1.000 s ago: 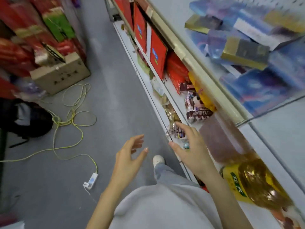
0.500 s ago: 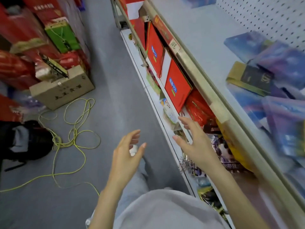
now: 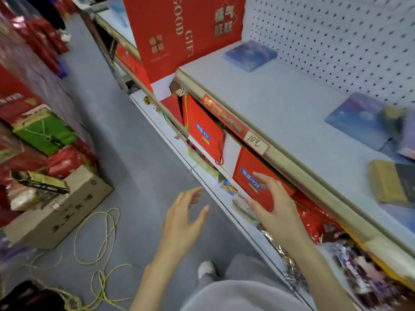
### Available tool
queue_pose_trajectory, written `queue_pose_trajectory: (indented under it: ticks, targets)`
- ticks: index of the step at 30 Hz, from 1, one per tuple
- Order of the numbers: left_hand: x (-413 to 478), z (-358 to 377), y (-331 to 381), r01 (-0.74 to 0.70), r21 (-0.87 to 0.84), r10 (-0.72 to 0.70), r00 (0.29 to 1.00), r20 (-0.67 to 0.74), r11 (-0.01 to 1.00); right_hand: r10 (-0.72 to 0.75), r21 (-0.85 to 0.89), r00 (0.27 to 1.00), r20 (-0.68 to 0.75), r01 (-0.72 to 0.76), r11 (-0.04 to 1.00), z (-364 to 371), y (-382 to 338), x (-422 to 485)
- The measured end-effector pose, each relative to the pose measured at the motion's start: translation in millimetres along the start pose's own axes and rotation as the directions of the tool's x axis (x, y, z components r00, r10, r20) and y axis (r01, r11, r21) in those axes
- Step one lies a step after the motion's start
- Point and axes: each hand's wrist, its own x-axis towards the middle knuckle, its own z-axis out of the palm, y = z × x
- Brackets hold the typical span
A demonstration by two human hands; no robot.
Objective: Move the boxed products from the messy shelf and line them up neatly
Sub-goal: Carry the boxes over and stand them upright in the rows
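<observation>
— Where are the boxes?
— On the upper shelf (image 3: 280, 104), well apart: a blue box (image 3: 250, 55) by the pegboard, a second blue box (image 3: 357, 120) further right, and a gold box (image 3: 390, 185) nearer you.
— And the hands?
— Your left hand (image 3: 182, 221) hangs over the floor, grip apart and empty. Your right hand (image 3: 276, 203) is spread before a red box (image 3: 253, 176) one shelf down, holding nothing.
— Any writing?
— The tag (image 3: 254, 140) reads "102"; the red bag (image 3: 179, 34) says "GOOD GIFT".

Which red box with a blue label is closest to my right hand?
The nearer red cardboard box below the handwritten 102 tag: the right hand overlaps its front. The other red box stands farther away.
</observation>
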Motion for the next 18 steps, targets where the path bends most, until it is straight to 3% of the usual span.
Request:
queue_pose_trajectory:
  ticks: [6, 18]
  targets:
    - [89, 2, -12, -0.047, -0.06, 0.053, 0.995, 0.087, 0.997, 0.045, -0.008, 0.993, -0.112, -0.046, 0.999, 9, -7, 79]
    - [303, 11, 26, -0.179, -0.072, 0.185, 0.979, 0.085, 0.981, 0.123, 0.04, 0.965, -0.231, -0.117, 0.992, -10, -5, 236]
